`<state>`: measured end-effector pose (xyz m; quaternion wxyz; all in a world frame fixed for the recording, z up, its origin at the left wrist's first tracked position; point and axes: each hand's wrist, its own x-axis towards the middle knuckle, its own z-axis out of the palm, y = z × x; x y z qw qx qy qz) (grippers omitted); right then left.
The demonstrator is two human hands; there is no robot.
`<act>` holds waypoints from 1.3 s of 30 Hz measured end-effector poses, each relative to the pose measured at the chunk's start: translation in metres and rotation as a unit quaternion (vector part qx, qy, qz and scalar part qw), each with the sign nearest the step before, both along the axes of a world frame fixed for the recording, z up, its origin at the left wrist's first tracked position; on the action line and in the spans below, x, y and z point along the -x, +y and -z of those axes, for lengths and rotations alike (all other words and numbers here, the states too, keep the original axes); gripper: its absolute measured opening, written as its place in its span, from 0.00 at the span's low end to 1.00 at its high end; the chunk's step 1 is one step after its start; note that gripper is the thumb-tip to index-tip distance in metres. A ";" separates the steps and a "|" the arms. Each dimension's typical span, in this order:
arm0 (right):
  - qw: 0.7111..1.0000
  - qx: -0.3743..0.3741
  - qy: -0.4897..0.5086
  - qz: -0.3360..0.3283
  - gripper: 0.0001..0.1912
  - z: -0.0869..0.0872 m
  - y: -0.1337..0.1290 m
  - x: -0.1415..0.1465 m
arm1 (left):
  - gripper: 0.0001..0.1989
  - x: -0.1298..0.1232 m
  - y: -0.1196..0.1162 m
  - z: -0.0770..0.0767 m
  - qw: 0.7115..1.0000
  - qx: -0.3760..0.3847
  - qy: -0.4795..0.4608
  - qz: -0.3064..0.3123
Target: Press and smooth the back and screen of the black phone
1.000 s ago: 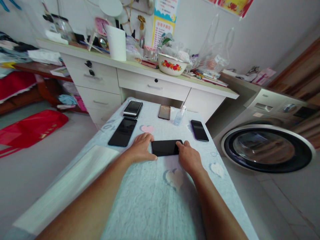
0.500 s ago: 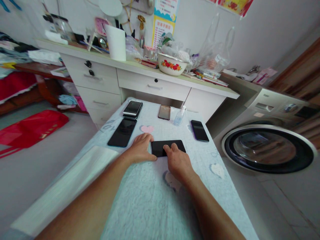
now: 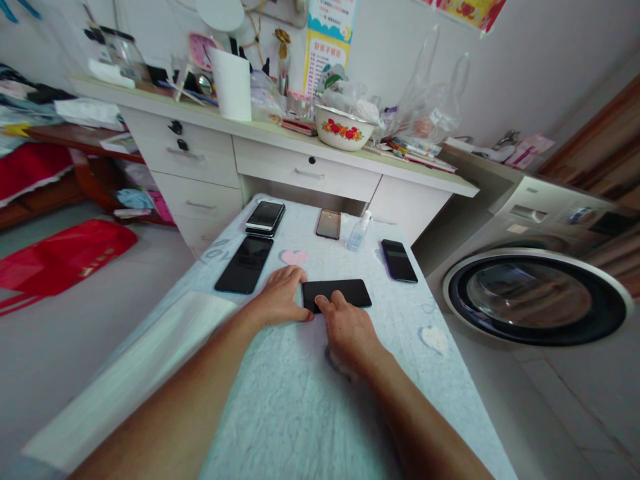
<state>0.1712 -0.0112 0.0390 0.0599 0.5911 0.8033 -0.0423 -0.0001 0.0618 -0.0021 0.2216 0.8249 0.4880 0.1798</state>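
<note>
A black smartphone (image 3: 356,292) lies flat and crosswise on the cloth-covered table. My left hand (image 3: 283,297) steadies its left end, thumb at the near corner and fingers at the far corner. Over the near edge of the screen is my right hand (image 3: 350,330), its fingers bent and pressed together on the left half of the glass. Anything beneath those fingertips is hidden. Left of my left hand rests a larger dark smartphone (image 3: 245,265).
Farther back are a stack of phones (image 3: 266,217), a brown phone case (image 3: 329,225), a clear spray bottle (image 3: 359,232) and a purple-edged phone (image 3: 399,261). White drawers (image 3: 307,168) stand beyond the table. A washing machine (image 3: 540,220) is at the right, a red bag (image 3: 65,257) on the floor.
My right hand has slid left across the phone's screen, uncovering more of its right half. My left hand and the phone have stayed in place.
</note>
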 end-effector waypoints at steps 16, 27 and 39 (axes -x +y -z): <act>0.990 0.004 -0.032 0.140 0.24 0.005 0.008 -0.042 | 0.27 0.000 0.000 -0.001 1.000 0.003 -0.001 0.006; 0.983 -0.053 -0.001 0.178 0.21 0.019 0.015 -0.075 | 0.28 0.001 0.002 0.004 1.000 -0.012 0.003 0.015; 0.981 -0.027 -0.009 0.191 0.21 0.016 0.007 -0.058 | 0.29 0.001 0.002 0.001 1.000 0.000 0.016 0.009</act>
